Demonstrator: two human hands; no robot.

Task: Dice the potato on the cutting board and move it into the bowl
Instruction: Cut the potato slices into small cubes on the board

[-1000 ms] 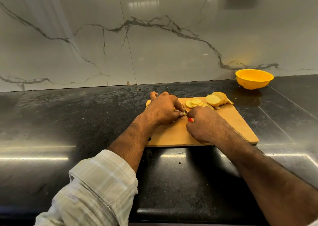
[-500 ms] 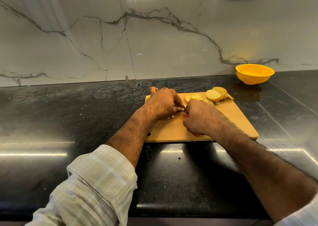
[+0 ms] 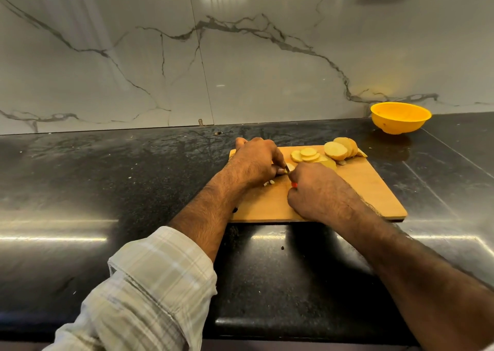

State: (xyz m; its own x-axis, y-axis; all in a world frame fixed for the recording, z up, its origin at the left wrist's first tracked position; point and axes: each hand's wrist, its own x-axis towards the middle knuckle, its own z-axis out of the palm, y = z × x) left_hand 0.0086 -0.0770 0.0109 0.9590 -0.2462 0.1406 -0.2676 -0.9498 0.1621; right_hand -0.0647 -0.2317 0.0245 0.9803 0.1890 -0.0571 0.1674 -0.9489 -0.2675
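A wooden cutting board is being supported on the black tabletop, and all positions below are being given relative to this board.

The left hand is being held over the far left part of the board, with its fingers curled down onto a small potato piece that is being pinned against the board surface. Most of this piece is being hidden by the fingers. A few small pale cut bits are being shown on the board just beneath the left hand.

The right hand is being held over the middle of the board, its fingers closed around a knife. Only a short length of blade and a spot of red handle are being exposed between the two hands; the blade tip is being placed against the held potato piece.

Round potato slices are being kept in an overlapping group at the far edge of the board, and the uncut potato end is being kept just beside them, toward the far right corner.

The yellow bowl is being kept off the board, beyond its far right corner, on the tabletop against the marble-patterned wall. Its contents cannot be determined from this angle.

A checked sleeve is being worn on the left arm, rolled back below the elbow.
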